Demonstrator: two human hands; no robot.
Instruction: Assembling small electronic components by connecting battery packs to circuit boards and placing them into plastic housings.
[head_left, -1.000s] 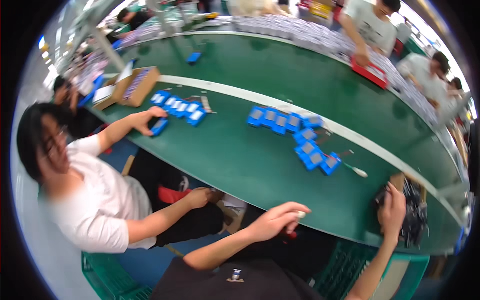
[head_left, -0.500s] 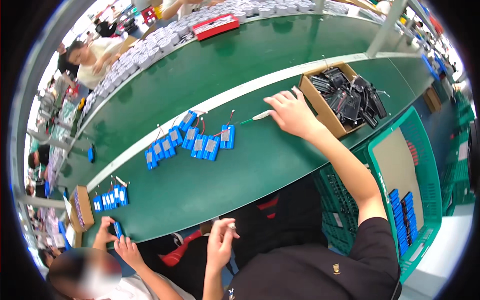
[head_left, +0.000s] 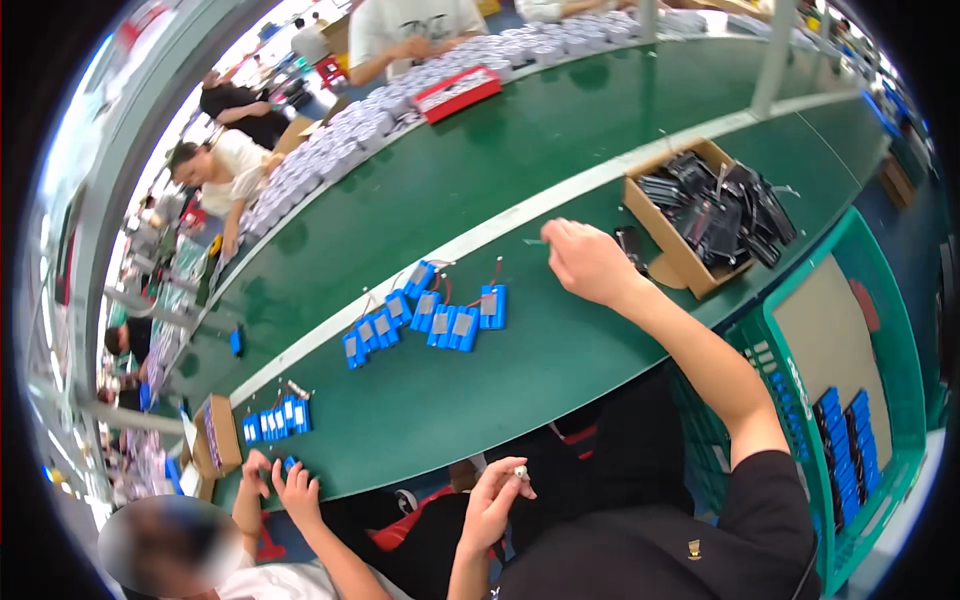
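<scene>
My right hand (head_left: pixel 590 262) reaches out over the green table (head_left: pixel 560 370), fingers curled, next to the white stripe. A thin pale stick (head_left: pixel 535 241) pokes out from its fingertips. A row of blue battery packs (head_left: pixel 430 315) with red wires lies just left of that hand. On its right stands a cardboard box (head_left: pixel 668 236) full of black parts. My left hand (head_left: pixel 495 500) is low by my lap, below the table edge, pinching a small white piece (head_left: pixel 520 470).
A green crate (head_left: pixel 800 390) holding blue packs (head_left: pixel 845 450) stands at my right. A co-worker at lower left has both hands (head_left: pixel 285 485) on more blue packs (head_left: pixel 275 418) beside a small cardboard box (head_left: pixel 218 435). Other people work at the far side near a red tray (head_left: pixel 457 93).
My view has swung from the co-worker on the left to the right end of the table. My right hand has come up onto the table near the box. My left hand stays low.
</scene>
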